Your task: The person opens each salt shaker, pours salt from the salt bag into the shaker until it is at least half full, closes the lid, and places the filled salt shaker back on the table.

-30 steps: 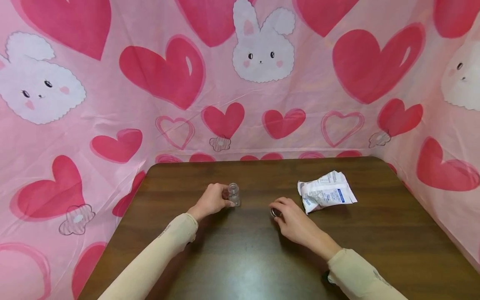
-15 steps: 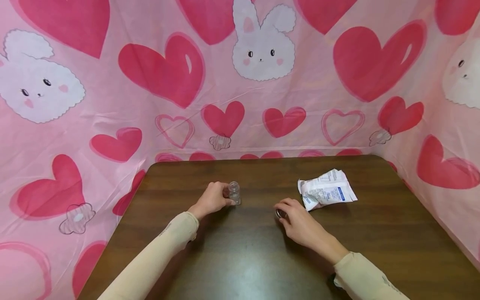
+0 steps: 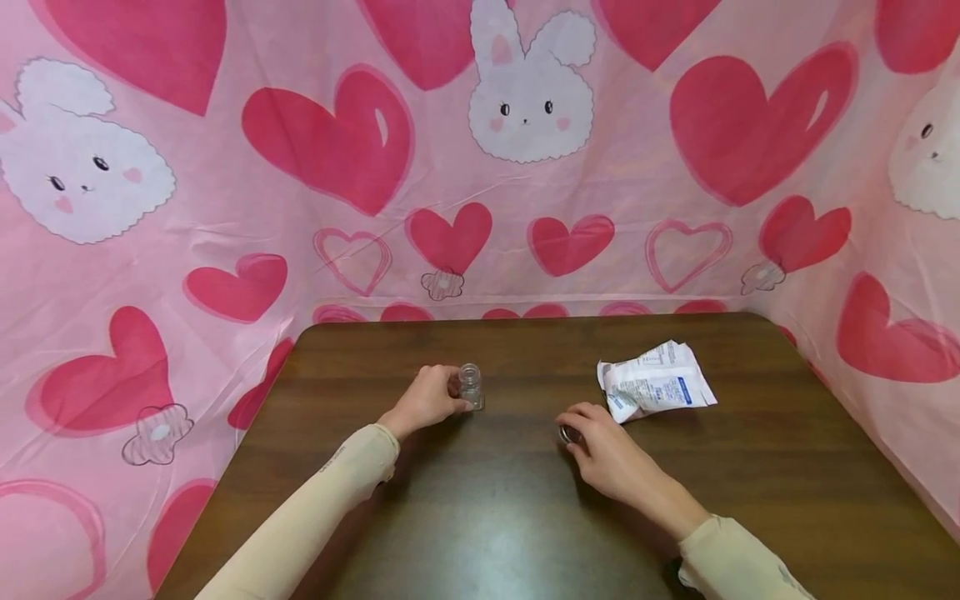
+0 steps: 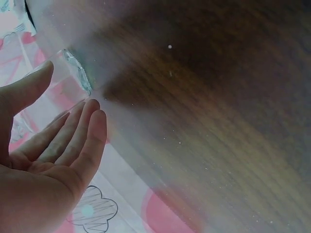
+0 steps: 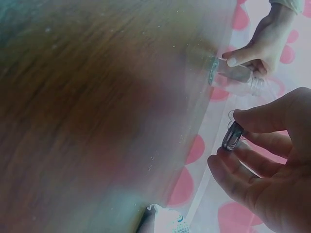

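Note:
Upright on the table, left of centre, stands a small clear glass bottle (image 3: 470,385) with an uncovered mouth. My left hand (image 3: 430,398) grips its side between thumb and fingers; the left wrist view shows the bottle's base (image 4: 77,72) at the tabletop. My right hand (image 3: 603,446) pinches a small round silvery lid (image 5: 233,137), tilted on edge, above the table to the right of the bottle. In the head view the fingers hide much of the lid (image 3: 570,434).
A white printed plastic packet (image 3: 656,383) lies behind and to the right of my right hand. The dark wooden table (image 3: 480,517) is walled by a pink cloth (image 3: 525,187) with hearts and rabbits.
My right hand, holding the lid, has drifted to the right and slightly towards me, away from the bottle. The left hand and the bottle have stayed in place.

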Motion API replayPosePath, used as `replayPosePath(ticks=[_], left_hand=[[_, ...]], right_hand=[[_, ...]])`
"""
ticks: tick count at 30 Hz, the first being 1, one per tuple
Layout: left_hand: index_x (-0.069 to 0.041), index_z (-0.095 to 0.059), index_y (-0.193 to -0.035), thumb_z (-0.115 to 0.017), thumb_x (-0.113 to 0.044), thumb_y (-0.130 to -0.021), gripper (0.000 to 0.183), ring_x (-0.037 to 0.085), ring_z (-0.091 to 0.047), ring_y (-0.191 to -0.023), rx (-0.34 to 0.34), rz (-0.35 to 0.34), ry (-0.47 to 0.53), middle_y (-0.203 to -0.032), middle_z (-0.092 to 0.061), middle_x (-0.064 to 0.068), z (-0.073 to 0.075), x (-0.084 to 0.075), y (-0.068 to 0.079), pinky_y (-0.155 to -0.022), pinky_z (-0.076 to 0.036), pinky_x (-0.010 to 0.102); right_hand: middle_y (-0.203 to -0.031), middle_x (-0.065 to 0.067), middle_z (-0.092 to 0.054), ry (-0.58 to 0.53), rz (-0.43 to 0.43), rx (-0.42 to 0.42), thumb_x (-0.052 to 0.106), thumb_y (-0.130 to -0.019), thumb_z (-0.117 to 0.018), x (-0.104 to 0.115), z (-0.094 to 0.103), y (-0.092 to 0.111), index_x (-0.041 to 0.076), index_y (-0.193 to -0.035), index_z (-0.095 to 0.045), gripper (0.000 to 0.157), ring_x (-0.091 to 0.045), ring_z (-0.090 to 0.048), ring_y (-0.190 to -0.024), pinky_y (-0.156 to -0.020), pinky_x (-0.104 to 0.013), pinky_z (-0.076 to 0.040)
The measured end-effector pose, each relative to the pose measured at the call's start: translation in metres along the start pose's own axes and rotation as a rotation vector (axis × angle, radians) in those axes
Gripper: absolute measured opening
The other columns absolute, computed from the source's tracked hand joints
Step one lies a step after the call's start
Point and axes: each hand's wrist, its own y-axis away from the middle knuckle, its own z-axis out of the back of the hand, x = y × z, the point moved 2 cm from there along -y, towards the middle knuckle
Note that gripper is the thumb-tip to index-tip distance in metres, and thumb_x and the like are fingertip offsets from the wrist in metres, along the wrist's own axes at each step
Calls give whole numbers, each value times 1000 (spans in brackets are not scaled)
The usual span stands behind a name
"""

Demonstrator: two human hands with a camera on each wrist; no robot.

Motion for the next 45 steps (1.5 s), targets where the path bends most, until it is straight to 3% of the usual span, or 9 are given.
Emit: replayPosePath(ticks=[16,22,31,38,45], left_hand=[[1,-73,-109,-93,-9,-81,36,18,-69,-82,-7,-5,-19,-91,-74,7,-1,1,1,-78,-60,40],[0,-73,-110,-95,-10,-79,39,21,-70,-85,-14,26,-13,-93,-74,8,-1,2,4,-82,-60,42],[3,-72,-116,-94,-9,-80,44,25,-70,-91,-20,53,-2,-100,-74,11,3,-1,10,-88,-58,45],[3,-72,-119,-94,-12,-79,48,26,-65,-88,-79,104,-43,-99,-71,13,10,-1,19,-86,-57,47],[1,-70,-106,-94,-14,-80,38,26,-60,-83,-104,124,-82,-89,-65,8,16,-9,27,-79,-56,43]], right_hand=[[-114,-11,-66,27,18,-28,-9,-82,-82,-3,4,13,-2,-113,-74,33,-26,-63,-104,-92,-47,-55],[-111,-10,-65,43,40,-49,-10,-81,-83,-3,5,16,-2,-111,-74,33,-24,-63,-101,-90,-45,-56],[-112,-9,-66,36,-10,6,-8,-81,-83,-4,8,24,-2,-113,-74,34,-26,-63,-103,-93,-48,-55],[-108,-5,-66,65,24,-45,-9,-77,-85,-6,9,33,0,-109,-75,34,-23,-63,-101,-90,-46,-55],[-109,-5,-66,66,-1,-43,-9,-77,-86,-7,13,36,2,-107,-74,34,-25,-63,-103,-92,-47,-55]])
